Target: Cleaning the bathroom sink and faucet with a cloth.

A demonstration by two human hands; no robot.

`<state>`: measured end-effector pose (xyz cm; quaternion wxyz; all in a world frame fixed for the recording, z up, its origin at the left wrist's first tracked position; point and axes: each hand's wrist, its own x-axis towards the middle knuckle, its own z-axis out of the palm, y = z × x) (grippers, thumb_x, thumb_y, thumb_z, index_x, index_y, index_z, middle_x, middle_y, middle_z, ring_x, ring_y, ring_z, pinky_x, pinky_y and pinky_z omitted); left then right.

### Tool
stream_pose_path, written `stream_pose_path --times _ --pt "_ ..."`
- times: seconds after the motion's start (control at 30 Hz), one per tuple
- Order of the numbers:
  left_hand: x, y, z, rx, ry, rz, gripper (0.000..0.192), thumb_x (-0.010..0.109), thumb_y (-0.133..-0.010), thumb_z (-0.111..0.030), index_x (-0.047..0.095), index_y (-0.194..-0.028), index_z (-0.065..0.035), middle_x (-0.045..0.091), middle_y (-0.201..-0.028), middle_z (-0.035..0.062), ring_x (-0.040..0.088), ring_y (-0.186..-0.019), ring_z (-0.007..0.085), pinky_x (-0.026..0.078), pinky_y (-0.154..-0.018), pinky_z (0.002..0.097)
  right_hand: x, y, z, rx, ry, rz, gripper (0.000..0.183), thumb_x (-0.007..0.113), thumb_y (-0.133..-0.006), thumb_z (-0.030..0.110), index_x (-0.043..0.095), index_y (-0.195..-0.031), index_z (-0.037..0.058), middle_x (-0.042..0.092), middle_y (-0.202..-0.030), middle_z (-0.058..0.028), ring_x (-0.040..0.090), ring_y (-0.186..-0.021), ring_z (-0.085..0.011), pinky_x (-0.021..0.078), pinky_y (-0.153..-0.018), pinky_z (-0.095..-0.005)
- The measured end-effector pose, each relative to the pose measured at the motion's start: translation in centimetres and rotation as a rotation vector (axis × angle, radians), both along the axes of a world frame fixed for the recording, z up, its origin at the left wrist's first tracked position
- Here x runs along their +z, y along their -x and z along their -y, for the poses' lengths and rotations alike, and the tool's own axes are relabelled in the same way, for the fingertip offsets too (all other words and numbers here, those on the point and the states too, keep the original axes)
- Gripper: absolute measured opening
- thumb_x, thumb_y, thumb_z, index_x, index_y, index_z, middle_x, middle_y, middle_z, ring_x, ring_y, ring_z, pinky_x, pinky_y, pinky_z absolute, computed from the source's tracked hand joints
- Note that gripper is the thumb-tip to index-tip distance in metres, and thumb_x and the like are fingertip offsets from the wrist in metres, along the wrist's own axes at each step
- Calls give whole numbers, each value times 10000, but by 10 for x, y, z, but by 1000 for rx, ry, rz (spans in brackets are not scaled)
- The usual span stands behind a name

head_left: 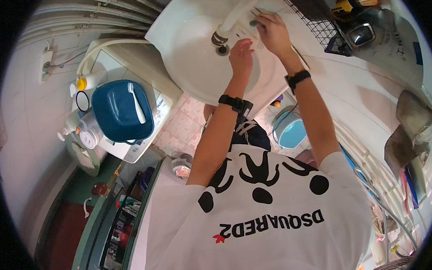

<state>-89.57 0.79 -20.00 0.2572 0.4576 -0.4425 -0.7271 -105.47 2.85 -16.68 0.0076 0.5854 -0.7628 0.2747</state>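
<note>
A white washbasin (pixel 199 74) lies in front of me, with a white tap (pixel 232 20) reaching over its drain hole. My right hand (pixel 273 31) is at the back right rim of the basin, its fingers closed on a small dark green item (pixel 256 23) that is mostly hidden. Over the basin, just right of the drain, my left hand (pixel 241 58) hangs with its fingers bent. Nothing shows in the left hand, though its palm side is partly hidden. Both wrists wear black bands.
At left, a blue plastic basin (pixel 117 121) holding a white toothbrush (pixel 138 106) stands on a washing machine (pixel 130 153) beside several bottles. A black wire rack (pixel 312 22) hangs at upper right. A light blue bucket (pixel 292 133) stands on the floor below the washbasin.
</note>
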Motion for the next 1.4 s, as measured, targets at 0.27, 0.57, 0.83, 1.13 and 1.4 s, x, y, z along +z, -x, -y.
stream_pose_path --times 0.27,0.57,0.83,1.13,1.4 --pt "10 -21 1 42 30 93 210 501 -970 -34 691 -1030 29 720 -951 118 703 -872 186 590 -773 314 35 -41 29 534 -733 -751 146 668 -839 249 758 -945 203 723 -1061 18 567 -1200 -198 426 -957 -387" --pt "19 -33 17 -23 -42 34 182 519 -958 -26 684 -966 51 699 -956 133 707 -869 201 596 -716 317 61 -31 -29 468 -664 -65 149 658 -883 197 740 -971 110 723 -1025 -65 606 -1113 -253 470 -894 -389" --pt "27 5 16 -261 -163 61 229 556 -986 -185 642 -1106 -11 715 -985 101 710 -774 202 499 -689 280 -7 -72 -60 -742 508 840 191 602 -985 130 663 -1015 -49 682 -985 -129 627 -922 -214 493 -858 -332" --pt "15 15 19 -390 -100 116 143 622 -939 -37 663 -1031 64 705 -857 93 704 -732 191 524 -647 289 -42 -68 -31 -736 463 1517 305 567 -1039 304 668 -1238 96 629 -918 6 562 -722 -70 494 -528 -222" --pt "15 9 43 -514 77 233 126 646 -925 -42 678 -969 72 713 -811 99 675 -658 172 510 -600 281 -35 -102 -29 -777 710 1448 252 639 -992 171 708 -1150 -14 633 -807 18 517 -637 -57 459 -560 -231"
